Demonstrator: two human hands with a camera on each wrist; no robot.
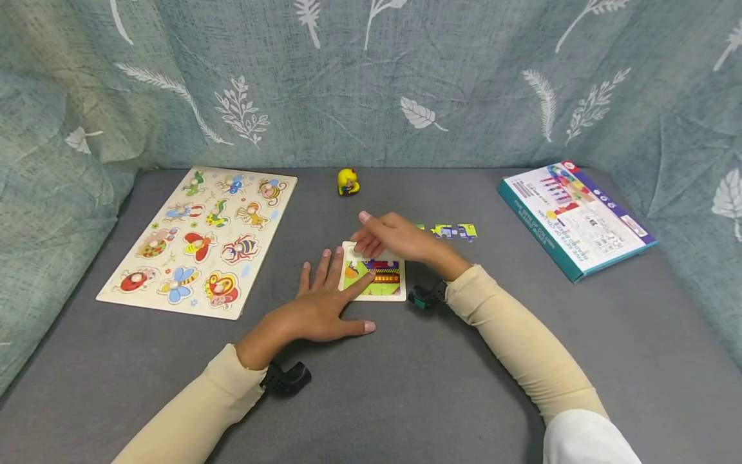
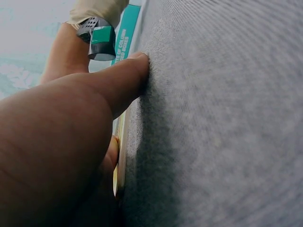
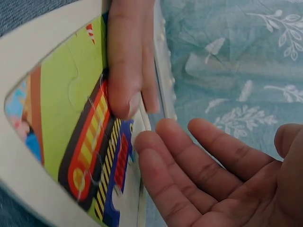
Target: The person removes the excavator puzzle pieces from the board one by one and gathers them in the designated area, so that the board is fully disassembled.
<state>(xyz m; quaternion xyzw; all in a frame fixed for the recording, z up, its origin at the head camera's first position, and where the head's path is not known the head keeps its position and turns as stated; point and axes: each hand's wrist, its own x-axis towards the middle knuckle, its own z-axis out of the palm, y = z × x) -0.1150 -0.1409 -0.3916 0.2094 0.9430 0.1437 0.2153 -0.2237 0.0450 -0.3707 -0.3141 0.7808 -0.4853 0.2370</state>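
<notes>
A small square jigsaw puzzle (image 1: pixel 379 291) in a pale frame lies on the grey table, its picture partly filled with pieces showing a yellow-and-red banded vehicle on green. My left hand (image 1: pixel 319 312) spreads its fingers flat, the index finger resting on the puzzle and the thumb on the table. Over the puzzle's upper edge hovers my right hand (image 1: pixel 400 238), its fingers loosely bent; the right wrist view shows nothing in the palm (image 3: pixel 246 203). Loose jigsaw pieces (image 1: pixel 444 231) lie just right of that hand, one partly hidden behind it.
To the left lies a large wooden insect puzzle board (image 1: pixel 199 241). A small yellow toy (image 1: pixel 348 182) stands at the back, near the leaf-patterned curtain (image 1: pixel 324 96). On the right is a teal-edged box (image 1: pixel 580 216). Each wrist wears a black camera (image 1: pixel 428 296).
</notes>
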